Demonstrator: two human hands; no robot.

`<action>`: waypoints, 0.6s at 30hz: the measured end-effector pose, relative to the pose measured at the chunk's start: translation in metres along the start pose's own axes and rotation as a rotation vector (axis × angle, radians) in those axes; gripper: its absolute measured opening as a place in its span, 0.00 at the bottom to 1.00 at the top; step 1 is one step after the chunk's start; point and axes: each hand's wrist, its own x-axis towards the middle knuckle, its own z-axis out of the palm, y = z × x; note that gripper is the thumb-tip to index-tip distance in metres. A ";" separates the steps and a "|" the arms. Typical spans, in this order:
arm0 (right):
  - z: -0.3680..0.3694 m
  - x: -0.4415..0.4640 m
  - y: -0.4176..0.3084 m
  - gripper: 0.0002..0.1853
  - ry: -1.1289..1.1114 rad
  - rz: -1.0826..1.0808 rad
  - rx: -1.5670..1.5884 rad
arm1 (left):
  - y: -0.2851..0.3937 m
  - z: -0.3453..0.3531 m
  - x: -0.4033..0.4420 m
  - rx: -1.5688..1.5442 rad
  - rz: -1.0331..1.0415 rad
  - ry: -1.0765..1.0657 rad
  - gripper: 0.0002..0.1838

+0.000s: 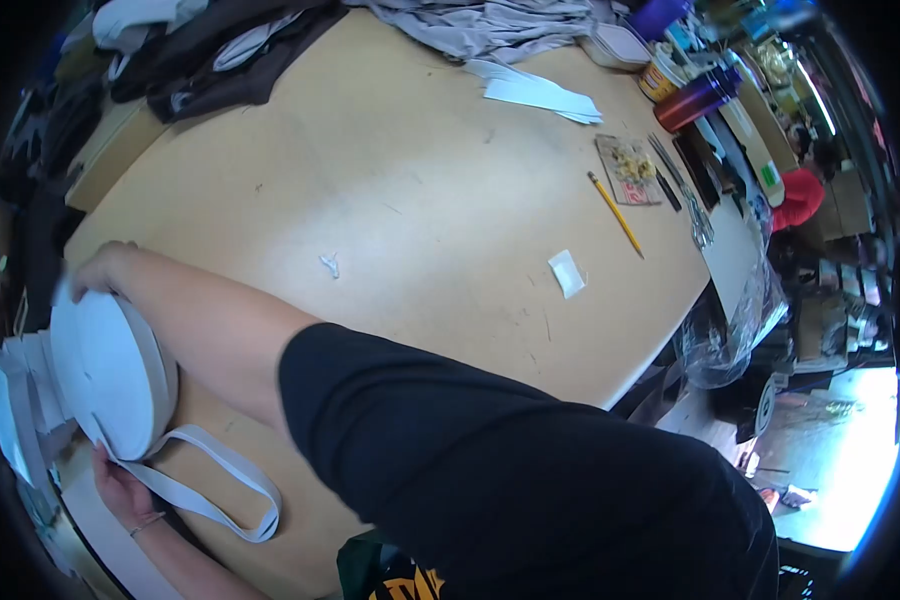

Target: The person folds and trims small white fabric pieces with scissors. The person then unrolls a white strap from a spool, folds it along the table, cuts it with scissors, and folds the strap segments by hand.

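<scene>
A large roll of white elastic band [110, 370] stands tilted on its edge at the left of the head view. My right hand [105, 268] reaches across the table and grips the roll's top edge, its fingers curled over and partly hidden. Near the roll's lower edge, my left hand [122, 490] has its fingers closed on the loose end of the band. From there a slack loop of band [262, 505] lies on the table to the right.
Beside the roll are stacked white folded pieces [15, 400]. Dark garments [240, 75] and grey cloth [490, 30] lie along the far edge. To the right are a pencil [618, 215], a small white packet [567, 274], white strips [540, 95] and a bottle [695, 98].
</scene>
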 end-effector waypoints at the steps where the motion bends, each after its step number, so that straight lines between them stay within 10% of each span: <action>1: 0.006 -0.007 0.001 0.43 0.046 -0.025 0.078 | 0.002 0.005 -0.002 0.005 0.005 -0.005 0.14; 11: -0.109 -0.262 0.142 0.25 0.272 -0.382 0.762 | -0.059 0.228 -0.140 0.316 0.041 -0.299 0.17; 18: -0.169 -0.486 0.288 0.17 0.777 -0.209 1.072 | -0.149 0.379 -0.243 0.546 -0.150 -0.737 0.12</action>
